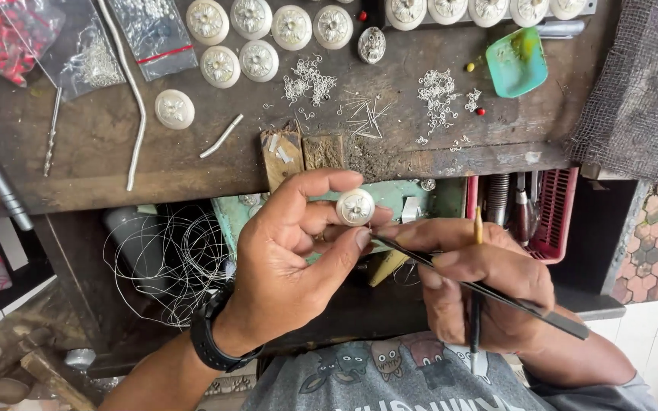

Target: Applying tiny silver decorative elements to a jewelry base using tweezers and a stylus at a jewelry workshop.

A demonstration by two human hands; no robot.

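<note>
held a small round silver ornament [356,206] up in front of the bench edge, pinched betw fingertips of left hand [298,243], thumb underneath, index curled over top. black watch [209,340] on that wrist. right hand [489,281] closed round dark tweezers [481,289], tips aimed at the ornament's lower right edge, v close, contact not clear; a thin yellow-tipped stick [477,228] also tucked upright in the same grip.

on the wooden bench [116,144]: rows of matching round ornaments [268,38] along the back, loose piles of tiny wire rings [310,80] and [437,95], a few straight pins [363,114], bent silver rod [135,99], plastic bags [154,34] w/ beads and findings, small green scoop [517,62]. coil of thin wire [165,259] below the bench, red tray [557,213] w/ tools to the right.

step in hand, prob: fitting or adjusting some small part at the rim w/ tweezers. looked mid-way, given the many pieces laid out. next move, judged: needed a steady left pinch, ornament face kept turned toward the tweezers, and a fine placement at the edge w/o slipping; anything betw the tweezer tips too small to tell.
</note>
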